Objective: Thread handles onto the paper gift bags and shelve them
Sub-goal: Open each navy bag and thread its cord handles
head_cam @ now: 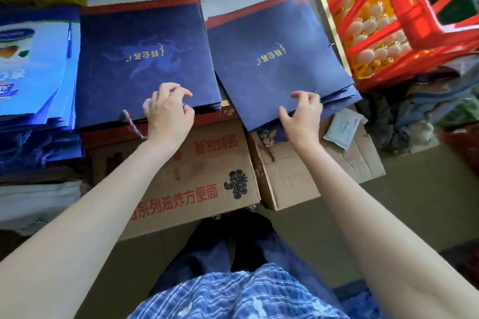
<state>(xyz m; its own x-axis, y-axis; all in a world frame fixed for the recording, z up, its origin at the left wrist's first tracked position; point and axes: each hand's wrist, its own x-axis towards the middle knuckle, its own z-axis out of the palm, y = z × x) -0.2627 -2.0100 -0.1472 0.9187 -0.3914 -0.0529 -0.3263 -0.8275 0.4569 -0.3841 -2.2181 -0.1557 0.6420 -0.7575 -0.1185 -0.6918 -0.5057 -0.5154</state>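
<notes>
Two stacks of flat dark blue paper gift bags with gold lettering lie on cardboard boxes. My left hand [168,111] curls over the near edge of the left stack [145,59], thumb at the edge of the top bag. A striped rope handle [132,123] hangs from that edge just left of my wrist. On the right stack [274,59], which is turned at an angle, my right hand [303,114] pinches the near edge of the top bag, thumb below and fingers above. Empty eyelet holes [317,91] show beside my right fingers.
A printed cardboard box [197,184] and an open-flapped box [311,176] carry the stacks. Light blue bags [33,72] are piled at the left. A red plastic crate [404,23] over trays of eggs stands at the right, with a white packet [342,129] near it.
</notes>
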